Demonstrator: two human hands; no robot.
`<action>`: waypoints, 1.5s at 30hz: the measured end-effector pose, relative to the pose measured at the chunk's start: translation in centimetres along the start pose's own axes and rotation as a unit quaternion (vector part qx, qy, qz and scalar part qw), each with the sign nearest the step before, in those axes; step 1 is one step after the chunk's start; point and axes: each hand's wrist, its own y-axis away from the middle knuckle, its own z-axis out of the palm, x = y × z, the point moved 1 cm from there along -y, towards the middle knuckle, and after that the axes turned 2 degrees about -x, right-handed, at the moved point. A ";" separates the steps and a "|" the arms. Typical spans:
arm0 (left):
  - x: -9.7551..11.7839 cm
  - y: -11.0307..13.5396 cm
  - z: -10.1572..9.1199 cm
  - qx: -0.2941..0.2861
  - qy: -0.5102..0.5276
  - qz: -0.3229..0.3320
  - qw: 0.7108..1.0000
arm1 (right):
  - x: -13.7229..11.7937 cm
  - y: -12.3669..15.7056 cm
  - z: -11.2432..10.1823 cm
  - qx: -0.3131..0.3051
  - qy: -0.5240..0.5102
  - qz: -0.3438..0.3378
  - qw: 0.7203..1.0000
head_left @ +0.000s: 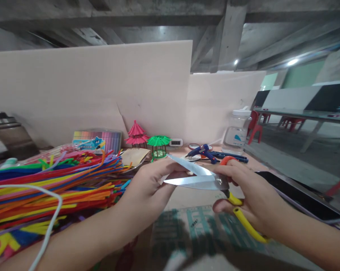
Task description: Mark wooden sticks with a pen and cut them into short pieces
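My right hand (249, 186) grips a pair of scissors (195, 182) with silver blades spread apart and pointing left. An orange handle part (229, 160) shows above my fingers. Below it, yellow handle-like pieces (247, 225) stick out under the hand; how they join is partly hidden. My left hand (151, 190) is closed just left of the blades, its thumb and fingers pressed together. Whatever it pinches is hidden behind the blades and fingers. Beneath both hands lies a clear ruler stencil with green markings (198, 222).
Bundles of colourful pipe cleaners (48, 192) and a white cable (52, 226) fill the left. Behind stand marker pens (110, 139), a pink pagoda model (136, 133), a green-roofed model (159, 143), a blue glue gun (204, 151) and a clear bottle (235, 133). A phone (300, 195) lies right.
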 end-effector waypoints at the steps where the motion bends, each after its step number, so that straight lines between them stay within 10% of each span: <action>1: 0.0 0.0 0.0 -0.002 -0.004 0.002 1.000 | 0.0 0.0 0.0 0.001 0.001 -0.002 1.000; 13: -0.4 -0.2 0.3 -0.001 -0.038 -0.029 0.999 | 0.2 -0.4 -0.5 -0.033 -0.006 0.078 0.996; 23: -1.2 -0.2 0.5 -0.036 -0.053 -0.077 0.995 | 10.7 -0.9 0.9 -0.147 0.076 0.257 0.952; 34: -1.2 -0.4 0.4 -0.018 -0.120 -0.019 0.992 | 15.0 1.2 4.1 -0.170 0.082 0.236 0.953; 39: -2.1 -0.5 0.7 -0.038 -0.052 -0.107 0.992 | 14.0 0.6 3.2 -0.143 0.104 0.203 0.963; 45: -4.3 1.2 1.9 -0.063 -0.020 -0.174 0.983 | 5.6 -0.9 1.7 -0.066 -0.030 0.111 0.991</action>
